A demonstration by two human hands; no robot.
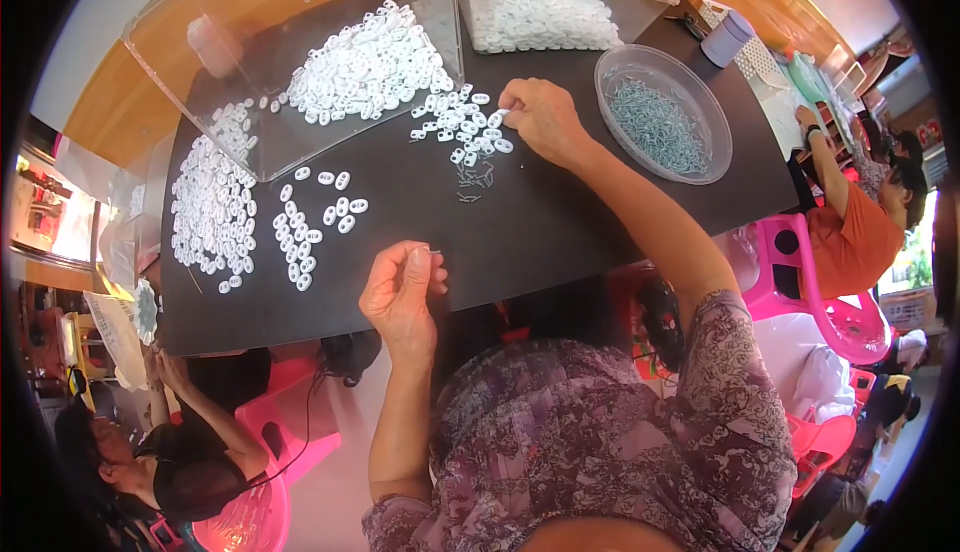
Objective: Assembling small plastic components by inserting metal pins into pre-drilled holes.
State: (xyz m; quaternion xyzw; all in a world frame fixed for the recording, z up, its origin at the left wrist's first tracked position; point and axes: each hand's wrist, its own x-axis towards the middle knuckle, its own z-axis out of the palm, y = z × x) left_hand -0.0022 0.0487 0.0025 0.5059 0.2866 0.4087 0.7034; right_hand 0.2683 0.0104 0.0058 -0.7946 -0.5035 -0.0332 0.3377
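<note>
My right hand (545, 122) reaches over the table and pinches a white oval plastic piece (499, 117) at the edge of a small loose pile (465, 122) of such pieces, each with two holes. Just on the near side of that pile lie several loose grey metal screws (474, 182). Close to the table's near edge, my left hand (405, 290) is closed, thumb against fingers. A tiny, thin tip that looks like a screw shows at its fingertips; the rest is hidden.
Clear bins (450, 47) with white pieces stand at the back; a heap (213, 214) lies left, a smaller group (297, 242) beside it. A round tub (722, 147) of screws (655, 127) and a lidded container (727, 40) stand right. Other people sit at both sides, near pink chairs (775, 262).
</note>
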